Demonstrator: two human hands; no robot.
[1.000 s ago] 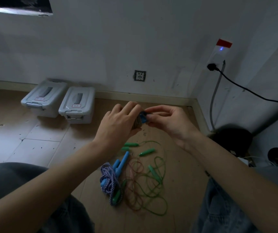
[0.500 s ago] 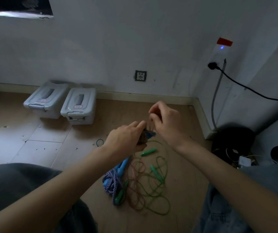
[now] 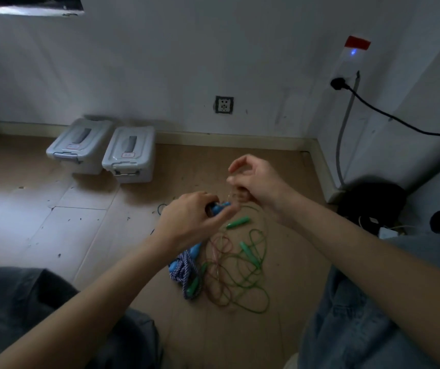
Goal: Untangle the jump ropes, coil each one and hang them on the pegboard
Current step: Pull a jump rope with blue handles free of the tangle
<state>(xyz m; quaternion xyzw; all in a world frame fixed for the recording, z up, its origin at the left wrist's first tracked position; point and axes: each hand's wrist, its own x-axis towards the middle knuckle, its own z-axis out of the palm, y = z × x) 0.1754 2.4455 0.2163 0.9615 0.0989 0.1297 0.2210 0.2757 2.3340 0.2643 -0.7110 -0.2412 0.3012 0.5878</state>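
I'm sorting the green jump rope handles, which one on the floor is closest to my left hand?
The green handle lying just right of your left hand, nearly under its fingertips. The other two green handles lie nearer you, down in the tangle.

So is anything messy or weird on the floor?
Yes. The jump ropes lie in a knotted heap on the floor between the person's knees: green, pinkish and purple-white cords cross over each other, green handles sticking out. Small dark specks litter the floor too.
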